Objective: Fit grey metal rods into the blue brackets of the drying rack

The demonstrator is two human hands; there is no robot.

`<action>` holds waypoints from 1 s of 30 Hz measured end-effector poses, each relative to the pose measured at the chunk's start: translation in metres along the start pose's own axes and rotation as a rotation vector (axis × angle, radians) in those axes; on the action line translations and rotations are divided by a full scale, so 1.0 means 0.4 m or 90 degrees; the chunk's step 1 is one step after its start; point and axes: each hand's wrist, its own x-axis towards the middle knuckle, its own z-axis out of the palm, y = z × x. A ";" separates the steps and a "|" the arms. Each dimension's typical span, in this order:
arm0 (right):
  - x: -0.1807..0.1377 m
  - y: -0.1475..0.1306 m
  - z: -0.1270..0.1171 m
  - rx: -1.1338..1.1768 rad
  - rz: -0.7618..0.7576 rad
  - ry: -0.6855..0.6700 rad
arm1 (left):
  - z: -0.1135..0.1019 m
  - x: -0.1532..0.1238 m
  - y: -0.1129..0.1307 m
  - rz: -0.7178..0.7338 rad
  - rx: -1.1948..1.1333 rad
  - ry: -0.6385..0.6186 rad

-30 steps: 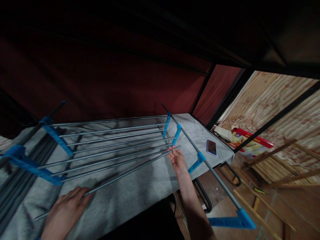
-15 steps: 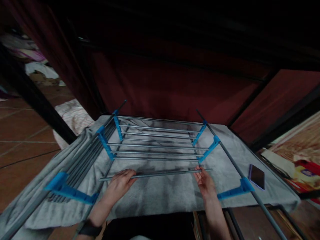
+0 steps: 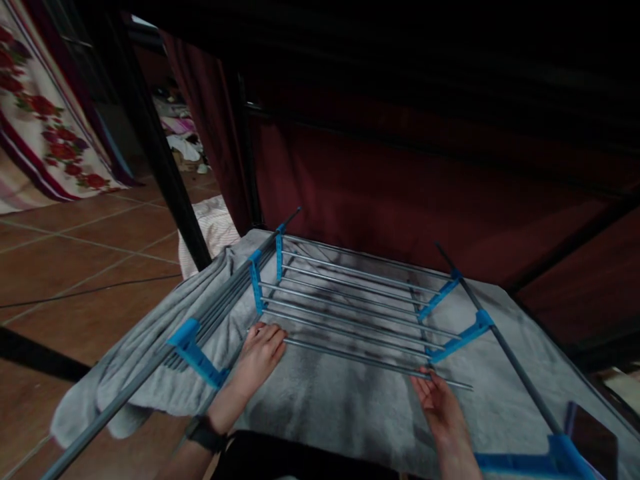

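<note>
A drying rack of grey metal rods (image 3: 350,307) and blue plastic brackets (image 3: 256,285) lies flat on a grey cloth (image 3: 350,407) over a table. My left hand (image 3: 260,353), with a dark watch on its wrist, grips the left end of the nearest loose rod (image 3: 370,360) close to the left bracket. My right hand (image 3: 440,400) holds the same rod near its right end, fingers curled under it, just below the right blue bracket (image 3: 460,337).
A long side rail (image 3: 515,367) with a blue foot (image 3: 555,453) runs off at the right beside a dark phone (image 3: 593,437). Another rail (image 3: 150,363) hangs off the table's left. Tiled floor (image 3: 75,260), a black post (image 3: 150,153) and a floral cloth (image 3: 45,120) are at the left.
The view has swung left, from the wooden slats at the right to the tiled floor. Both hands carried the loose rod closer to the rack's last fixed rod.
</note>
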 end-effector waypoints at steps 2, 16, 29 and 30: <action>0.011 -0.005 -0.011 -0.010 -0.005 0.008 | 0.001 0.000 -0.006 -0.030 0.006 0.027; 0.009 -0.018 -0.023 0.014 0.014 0.004 | 0.051 0.054 -0.019 -0.449 -0.503 0.345; -0.011 -0.019 -0.020 0.012 0.026 -0.006 | -0.016 0.076 0.046 -0.665 -1.044 0.397; -0.012 -0.019 -0.019 0.015 0.027 -0.009 | -0.016 0.078 0.046 -0.660 -1.049 0.399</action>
